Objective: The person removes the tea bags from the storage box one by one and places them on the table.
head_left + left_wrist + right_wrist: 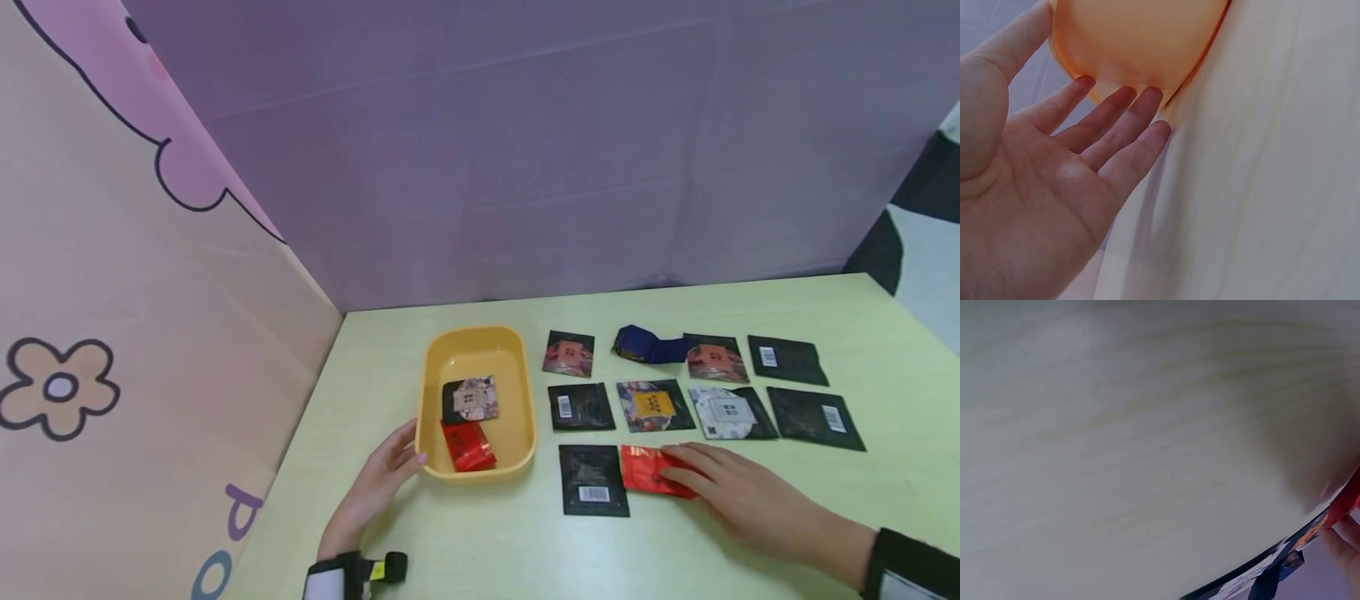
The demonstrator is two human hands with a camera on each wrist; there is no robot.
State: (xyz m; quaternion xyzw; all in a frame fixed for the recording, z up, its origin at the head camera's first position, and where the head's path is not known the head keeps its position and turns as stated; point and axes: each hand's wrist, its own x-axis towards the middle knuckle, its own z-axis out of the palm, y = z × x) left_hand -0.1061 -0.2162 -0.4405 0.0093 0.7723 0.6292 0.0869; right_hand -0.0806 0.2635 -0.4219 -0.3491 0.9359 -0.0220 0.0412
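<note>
My left hand (387,467) is at the near left corner of a yellow tray (528,417), thumb by the rim. In the left wrist view its loosely straight fingers (1135,147) touch the tray's outer wall (1141,37). Inside the tray lie a patterned black sachet (472,400) and a red sachet (468,447). On the right, my right hand (735,492) pinches the right part of another red sachet (639,469) with thumb and fingers. Only the edge of that red sachet (1346,503) and some fingertips show in the right wrist view.
A black sachet with a barcode (594,475) lies just left of the held one. Several more sachets lie in rows behind, among them a white-patterned one (727,411) and a folded dark blue piece (652,344). Purple cloth (525,167) stands behind the table (487,550).
</note>
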